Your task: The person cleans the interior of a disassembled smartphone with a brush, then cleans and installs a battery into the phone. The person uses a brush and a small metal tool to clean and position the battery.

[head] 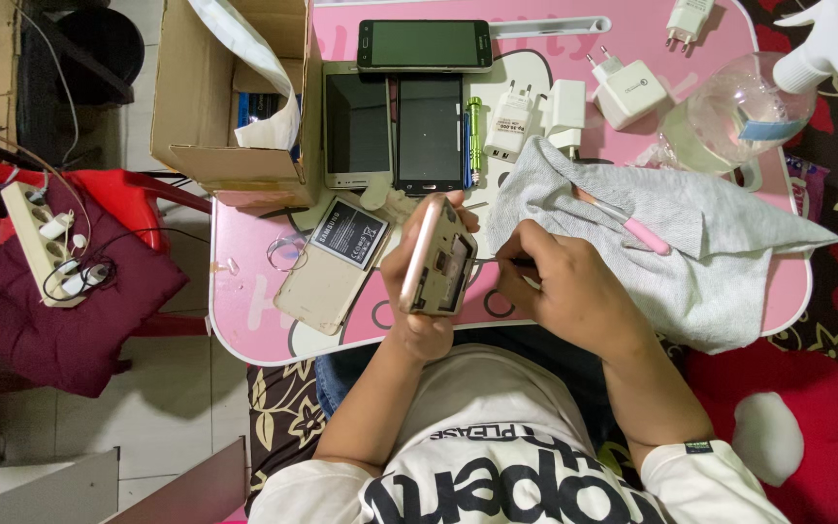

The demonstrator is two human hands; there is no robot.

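While left hand (pixel 421 291) grips opened phone (pixel 438 260): three phones (pixel 425 45) flat, four chargers (pixel 628 89).

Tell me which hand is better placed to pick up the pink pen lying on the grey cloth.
The right hand. It rests at the edge of the grey cloth, close to the pink pen, though it seems to pinch a small dark tool. The left hand grips the opened phone upright, farther from the pen.

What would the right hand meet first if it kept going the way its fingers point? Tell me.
The right hand points left at the opened phone held on edge by the left hand; that phone comes first, though depth is unclear.
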